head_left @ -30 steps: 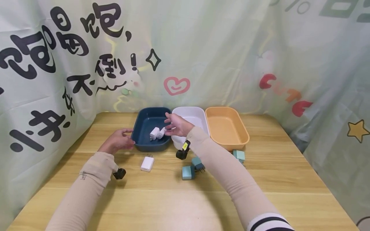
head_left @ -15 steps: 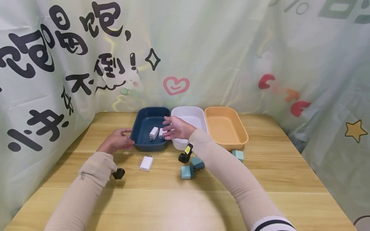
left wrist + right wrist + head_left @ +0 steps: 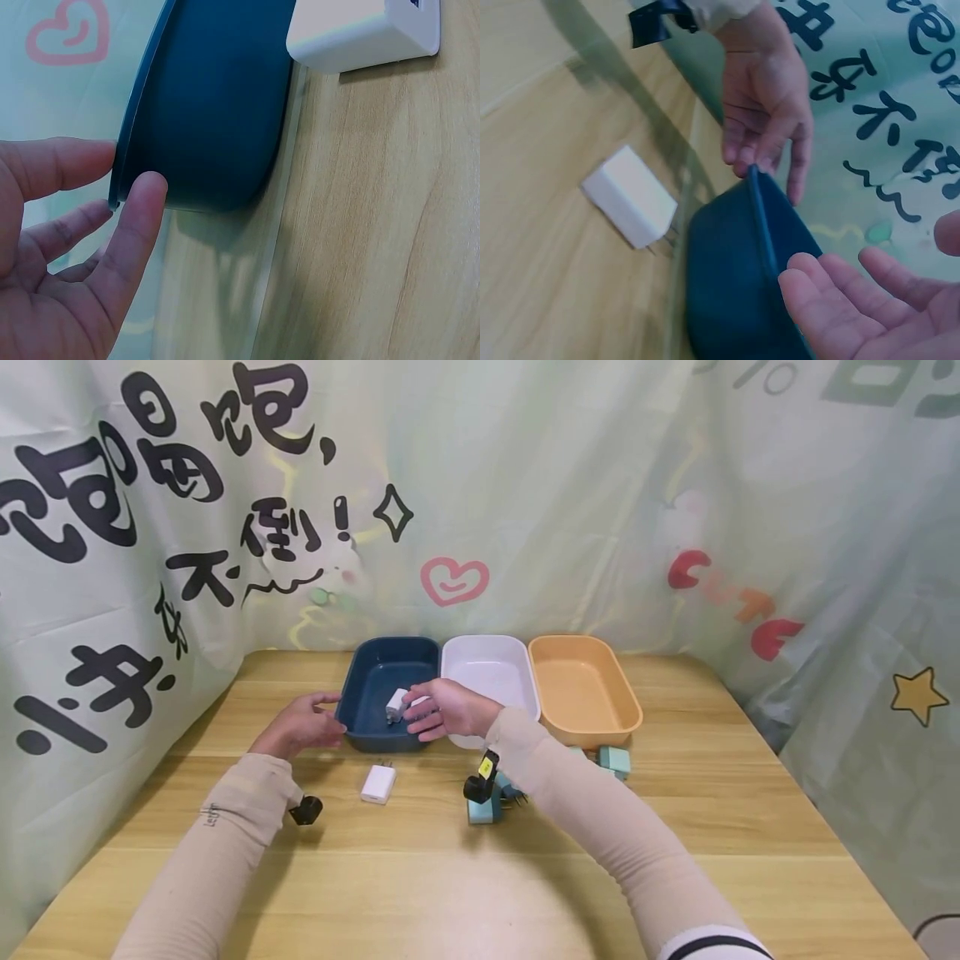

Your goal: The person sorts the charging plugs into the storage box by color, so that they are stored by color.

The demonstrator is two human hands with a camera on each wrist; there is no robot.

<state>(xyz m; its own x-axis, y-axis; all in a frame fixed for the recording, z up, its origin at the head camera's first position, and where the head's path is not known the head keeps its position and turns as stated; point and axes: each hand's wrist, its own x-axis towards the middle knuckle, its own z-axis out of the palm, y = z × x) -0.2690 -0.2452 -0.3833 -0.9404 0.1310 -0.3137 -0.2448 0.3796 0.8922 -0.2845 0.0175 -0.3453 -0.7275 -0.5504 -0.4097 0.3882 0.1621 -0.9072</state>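
My left hand [image 3: 303, 725] is at the left side of the dark blue tray [image 3: 375, 742], fingertips right at its rim and fingers loosely extended. In the left wrist view the thumb lies along the outer wall. My right hand [image 3: 450, 710], fingers spread and holding nothing, hovers over the tray's right front edge. Inside the tray lies a white plug charger [image 3: 397, 704]; a second one beside it is mostly hidden by the right hand. Another white charger [image 3: 378, 784] rests on the table in front of the tray, prongs pointing away from me.
To the right of the blue tray stand a white tray [image 3: 491, 672] and an orange tray [image 3: 585, 693], side by side. Several teal plug chargers lie in front, one [image 3: 483, 811] near the middle and one [image 3: 615, 761] below the orange tray. A printed curtain [image 3: 570, 510] hangs behind.
The right hand has come down and toward me, from above the blue tray to its front edge. The second white charger, blurred a second ago, then lay still. The left hand has stayed put.
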